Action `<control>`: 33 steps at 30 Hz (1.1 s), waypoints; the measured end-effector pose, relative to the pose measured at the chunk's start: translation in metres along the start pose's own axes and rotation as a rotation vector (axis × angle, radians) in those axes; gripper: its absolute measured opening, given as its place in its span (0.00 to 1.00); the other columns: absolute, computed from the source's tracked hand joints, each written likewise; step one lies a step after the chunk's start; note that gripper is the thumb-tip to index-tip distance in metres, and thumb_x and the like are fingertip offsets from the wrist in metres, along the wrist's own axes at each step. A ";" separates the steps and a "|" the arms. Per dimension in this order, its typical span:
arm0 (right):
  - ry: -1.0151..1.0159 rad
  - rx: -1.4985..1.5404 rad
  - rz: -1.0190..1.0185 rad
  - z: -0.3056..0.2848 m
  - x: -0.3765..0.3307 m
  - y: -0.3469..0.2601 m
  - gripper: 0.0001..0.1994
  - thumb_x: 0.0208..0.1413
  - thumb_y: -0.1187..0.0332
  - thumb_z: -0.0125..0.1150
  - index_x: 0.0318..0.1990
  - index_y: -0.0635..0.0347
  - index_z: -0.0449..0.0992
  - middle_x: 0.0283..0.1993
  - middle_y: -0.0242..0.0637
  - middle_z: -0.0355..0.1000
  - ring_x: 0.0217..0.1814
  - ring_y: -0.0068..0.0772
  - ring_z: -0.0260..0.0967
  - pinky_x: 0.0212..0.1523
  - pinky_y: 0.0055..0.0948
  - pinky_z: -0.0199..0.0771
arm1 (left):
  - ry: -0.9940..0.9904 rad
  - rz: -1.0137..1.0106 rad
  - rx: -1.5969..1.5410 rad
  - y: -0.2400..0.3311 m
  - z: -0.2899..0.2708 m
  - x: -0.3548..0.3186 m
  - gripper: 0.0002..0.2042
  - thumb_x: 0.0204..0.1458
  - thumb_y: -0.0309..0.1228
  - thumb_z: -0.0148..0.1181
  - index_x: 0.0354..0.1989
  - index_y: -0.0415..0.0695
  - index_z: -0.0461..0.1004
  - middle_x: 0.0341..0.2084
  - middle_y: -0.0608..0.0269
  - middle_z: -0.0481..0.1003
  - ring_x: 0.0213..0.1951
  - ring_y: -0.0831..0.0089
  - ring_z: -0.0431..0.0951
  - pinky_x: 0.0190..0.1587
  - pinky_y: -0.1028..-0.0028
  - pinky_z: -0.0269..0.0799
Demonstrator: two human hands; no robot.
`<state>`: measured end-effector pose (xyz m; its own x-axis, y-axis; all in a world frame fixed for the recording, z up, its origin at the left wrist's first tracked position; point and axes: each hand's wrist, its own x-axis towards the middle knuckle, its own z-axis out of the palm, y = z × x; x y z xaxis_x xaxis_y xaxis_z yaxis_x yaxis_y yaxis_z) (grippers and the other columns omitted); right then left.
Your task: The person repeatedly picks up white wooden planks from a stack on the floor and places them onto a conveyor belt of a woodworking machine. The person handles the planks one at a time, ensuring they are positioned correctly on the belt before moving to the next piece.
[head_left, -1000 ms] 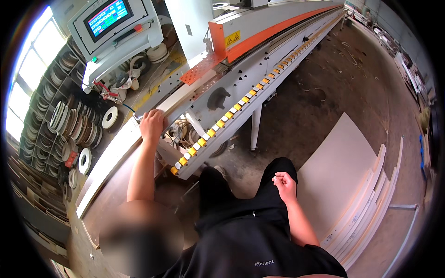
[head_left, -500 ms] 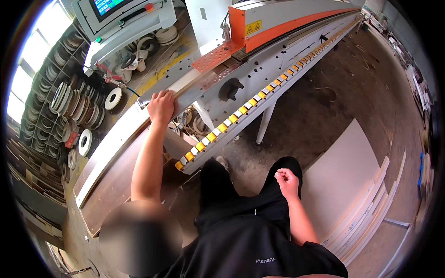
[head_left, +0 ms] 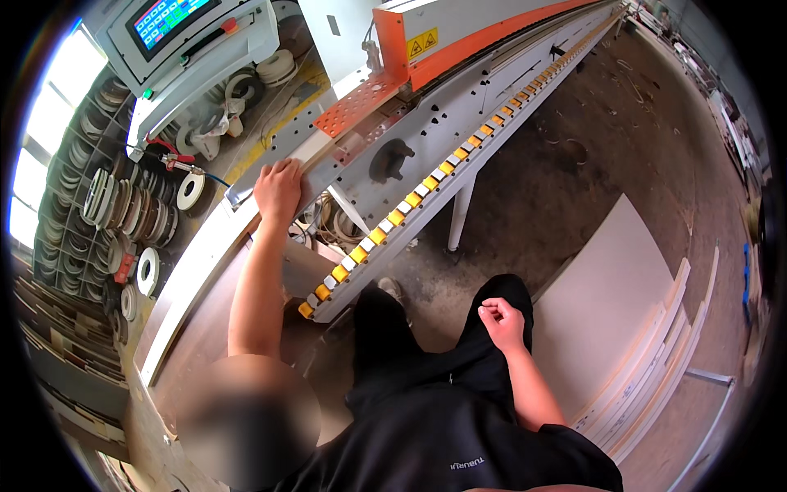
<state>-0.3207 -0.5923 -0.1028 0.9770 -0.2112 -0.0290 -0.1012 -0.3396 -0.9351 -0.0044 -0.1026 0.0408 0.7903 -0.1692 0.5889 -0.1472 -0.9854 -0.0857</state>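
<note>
My left hand (head_left: 279,190) is on a long, narrow white board (head_left: 193,283), fingers bent over it, close to the perforated orange guard (head_left: 361,105) of a long grey-and-orange edge banding machine (head_left: 484,41). Lengthwise, the board points into the machine's entry, its near part lying over a brown panel surface (head_left: 205,336). Beside my right thigh hovers my right hand (head_left: 502,324), fingers curled in with nothing visible between them. A blurred round patch covers the area below my left forearm.
A rail with yellow and white rollers (head_left: 393,218) runs along the machine's front. Large pale panels (head_left: 611,303) stand stacked to my right. At the left are a control panel (head_left: 176,41) and a rack of edging coils (head_left: 123,201). Boards (head_left: 61,353) are stacked at far left.
The whole view has shifted slightly, so the machine sits further left. My left hand stays on the board near the guard; my right hand remains curled by my thigh.
</note>
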 end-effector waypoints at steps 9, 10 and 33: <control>0.014 -0.038 -0.028 -0.009 0.001 0.001 0.11 0.65 0.63 0.77 0.46 0.61 0.87 0.34 0.31 0.86 0.34 0.19 0.81 0.40 0.24 0.81 | 0.052 -0.012 -0.106 0.040 0.046 0.043 0.11 0.63 0.38 0.65 0.52 0.55 0.85 0.55 0.72 0.85 0.59 0.61 0.80 0.59 0.57 0.76; 0.023 -0.032 -0.023 -0.010 0.000 0.005 0.11 0.65 0.63 0.77 0.46 0.61 0.87 0.34 0.31 0.86 0.34 0.19 0.81 0.40 0.24 0.81 | 0.060 0.008 -0.118 0.042 0.044 0.044 0.11 0.63 0.38 0.64 0.52 0.54 0.85 0.56 0.72 0.85 0.59 0.61 0.80 0.60 0.57 0.76; 0.002 0.116 -0.006 -0.009 0.001 0.019 0.11 0.69 0.63 0.75 0.46 0.63 0.85 0.32 0.26 0.82 0.32 0.11 0.74 0.37 0.19 0.75 | -0.006 -0.347 0.076 -0.181 -0.151 -0.241 0.12 0.63 0.36 0.70 0.52 0.47 0.86 0.55 0.60 0.85 0.61 0.56 0.81 0.66 0.58 0.74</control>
<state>-0.3235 -0.6075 -0.1177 0.9772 -0.2109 -0.0226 -0.0727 -0.2328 -0.9698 -0.2580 0.1198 0.0353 0.7886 0.1759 0.5892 0.1754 -0.9827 0.0587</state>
